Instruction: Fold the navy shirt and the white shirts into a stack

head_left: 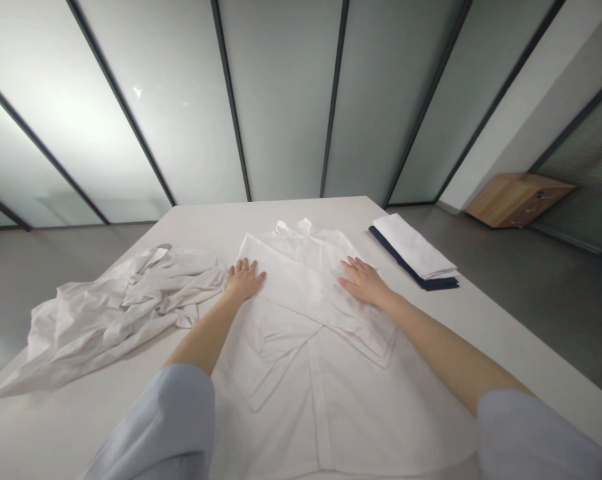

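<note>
A white shirt (pixel 351 380) lies spread on the table in front of me, its collar at the far end and its button strip running toward me. Both sleeves are folded across its upper part, one crossing the other. My left hand (pixel 245 279) rests flat on the left edge of the shirt near the shoulder, fingers spread. On the opposite side, my right hand (pixel 363 280) lies flat on the shirt's upper right, its fingers also apart. Neither hand grips the cloth.
A crumpled white garment (pixel 131 300) lies on the table's left. Folded white cloth (pixel 413 247) sits on a folded dark navy cloth (pixel 443 284) at the right. The white table (pixel 485 333) has its far edge before frosted glass panels; a wooden cabinet (pixel 511 200) stands on the floor.
</note>
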Demonstrator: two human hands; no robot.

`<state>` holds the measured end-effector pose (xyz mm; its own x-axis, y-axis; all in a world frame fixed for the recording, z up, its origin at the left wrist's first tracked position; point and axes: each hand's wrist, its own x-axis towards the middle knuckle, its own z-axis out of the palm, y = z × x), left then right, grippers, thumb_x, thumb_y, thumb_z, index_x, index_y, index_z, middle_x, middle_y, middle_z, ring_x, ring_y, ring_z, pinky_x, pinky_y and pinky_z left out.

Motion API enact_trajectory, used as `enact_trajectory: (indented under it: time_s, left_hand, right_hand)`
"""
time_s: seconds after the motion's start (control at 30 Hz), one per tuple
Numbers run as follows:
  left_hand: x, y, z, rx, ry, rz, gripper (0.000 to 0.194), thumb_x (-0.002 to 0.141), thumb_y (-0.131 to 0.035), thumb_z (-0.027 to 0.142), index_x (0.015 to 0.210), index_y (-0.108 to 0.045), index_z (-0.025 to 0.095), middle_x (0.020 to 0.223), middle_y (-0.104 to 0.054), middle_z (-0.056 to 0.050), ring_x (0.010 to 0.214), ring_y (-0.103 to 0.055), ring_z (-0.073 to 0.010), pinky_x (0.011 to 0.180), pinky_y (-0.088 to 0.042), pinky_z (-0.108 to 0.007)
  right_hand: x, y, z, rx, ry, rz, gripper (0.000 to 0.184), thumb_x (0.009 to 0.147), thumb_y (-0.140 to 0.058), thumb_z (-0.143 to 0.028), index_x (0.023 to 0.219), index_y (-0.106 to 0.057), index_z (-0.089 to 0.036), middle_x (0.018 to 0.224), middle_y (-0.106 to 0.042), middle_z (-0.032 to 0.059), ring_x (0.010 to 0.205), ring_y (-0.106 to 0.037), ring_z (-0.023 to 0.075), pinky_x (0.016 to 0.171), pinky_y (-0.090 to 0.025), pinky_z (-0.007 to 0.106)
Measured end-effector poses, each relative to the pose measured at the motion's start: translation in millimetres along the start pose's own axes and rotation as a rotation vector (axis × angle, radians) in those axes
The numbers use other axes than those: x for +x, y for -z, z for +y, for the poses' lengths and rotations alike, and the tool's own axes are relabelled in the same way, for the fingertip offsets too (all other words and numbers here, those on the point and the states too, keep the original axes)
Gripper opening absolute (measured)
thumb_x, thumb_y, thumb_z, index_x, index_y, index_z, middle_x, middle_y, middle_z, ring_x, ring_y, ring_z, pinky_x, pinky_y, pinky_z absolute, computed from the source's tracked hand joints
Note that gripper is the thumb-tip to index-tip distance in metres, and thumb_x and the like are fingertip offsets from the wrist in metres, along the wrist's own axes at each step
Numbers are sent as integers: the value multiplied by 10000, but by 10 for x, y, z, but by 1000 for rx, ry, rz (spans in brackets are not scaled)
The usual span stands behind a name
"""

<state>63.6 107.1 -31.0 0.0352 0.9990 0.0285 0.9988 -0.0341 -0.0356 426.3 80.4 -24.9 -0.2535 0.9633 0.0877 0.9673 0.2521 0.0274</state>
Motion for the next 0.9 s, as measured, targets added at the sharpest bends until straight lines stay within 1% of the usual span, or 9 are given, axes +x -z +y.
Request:
enact_trajectory:
  time_s: [0.1,0.2,0.37,0.47,0.6,0.67,0.73,0.8,0.9]
  left_hand:
    - [78,-22,-74,-16,29,-65,679,944,-211,568,1503,-286,191,1582,-217,-145,1452,-196,-308,1131,-221,-496]
    - [115,5,-119,-29,43,-102,690,941,-206,572,1513,-264,190,1588,-193,-146,1453,-190,-312,1128,-234,-491]
    - [-67,14,-76,11,12,-66,674,946,-233,541,1498,-293,160,1565,-247,-177,1433,-243,-329,1109,-254,-508]
    - [-299,49,-68,57,-34,-31,659,942,-273,534,1465,-355,141,1535,-310,-197,1401,-307,-342,1098,-263,-500]
    - [-463,269,-94,125,-131,-106,597,880,-414,585,1285,-556,170,1329,-566,-183,1239,-504,-345,1101,-221,-543]
    - [-395,410,-60,127,-160,-121,551,861,-460,575,1217,-594,177,1202,-646,-158,1175,-551,-327,1089,-247,-532]
    - [-236,500,30,80,-165,-33,536,890,-434,528,1278,-546,175,1241,-627,-150,1191,-543,-302,1062,-314,-474]
    - [-40,498,154,1,-166,63,562,926,-377,489,1387,-440,174,1397,-514,-149,1270,-483,-286,1042,-354,-424]
    - [182,339,323,-84,-172,37,593,951,-325,475,1459,-344,171,1542,-322,-144,1400,-324,-285,1086,-311,-417]
  right_hand:
    - [127,-124,73,21,-65,-63,619,940,-300,-539,1458,-388,-212,1546,-324,115,1417,-289,300,1119,-276,474]
    - [125,-224,141,36,-92,-74,646,940,-261,-560,1476,-357,-213,1556,-300,117,1421,-278,300,1120,-263,494]
    - [-71,-276,125,20,-71,-44,656,934,-252,-558,1468,-363,-193,1546,-313,141,1410,-295,318,1115,-255,506]
    - [-275,-168,90,-24,-40,-58,638,925,-299,-550,1428,-423,-178,1519,-359,164,1375,-355,334,1079,-308,497]
    - [-395,153,102,-82,22,-202,525,877,-448,-558,1248,-602,-220,1246,-635,153,1138,-592,329,953,-424,453]
    - [-284,302,118,-75,1,-228,474,872,-484,-534,1209,-627,-233,1125,-695,127,1046,-641,311,905,-453,424]
    - [-67,378,112,-31,-25,-151,467,899,-466,-473,1261,-595,-207,1191,-671,129,1091,-623,298,911,-456,399]
    - [190,357,70,34,-25,-65,469,923,-440,-399,1320,-547,-172,1316,-597,135,1189,-566,277,971,-430,375]
    - [472,187,-47,102,-7,-38,487,956,-391,-367,1382,-484,-148,1467,-450,130,1346,-415,248,1071,-350,358]
